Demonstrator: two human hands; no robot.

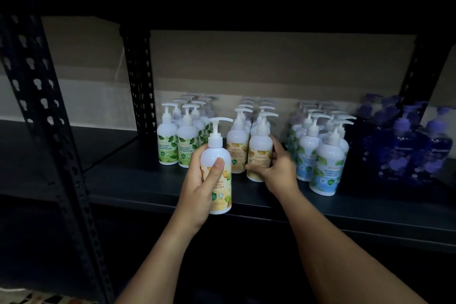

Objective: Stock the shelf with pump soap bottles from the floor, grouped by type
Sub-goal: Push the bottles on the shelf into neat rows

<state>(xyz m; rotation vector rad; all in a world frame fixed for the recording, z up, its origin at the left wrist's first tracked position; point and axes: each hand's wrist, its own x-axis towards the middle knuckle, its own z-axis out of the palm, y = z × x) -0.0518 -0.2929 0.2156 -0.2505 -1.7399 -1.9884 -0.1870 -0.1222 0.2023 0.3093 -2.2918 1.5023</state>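
Head view: left hand (202,180) grips a yellow-label bottle (217,168); right hand (276,163) apparently clasps the front shelved yellow-label bottle (259,153), which could topple its neighbours.

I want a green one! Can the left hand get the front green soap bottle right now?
Probably not yet. The left hand already grips a yellow-label bottle. The front green-label bottle stands unblocked just behind it, so the way looks free once that hand is emptied.

We see white bottles with green leaf labels (167,148), yellow labels (238,153), blue labels (323,170), plus dark blue bottles (402,153) on a black shelf (138,180).
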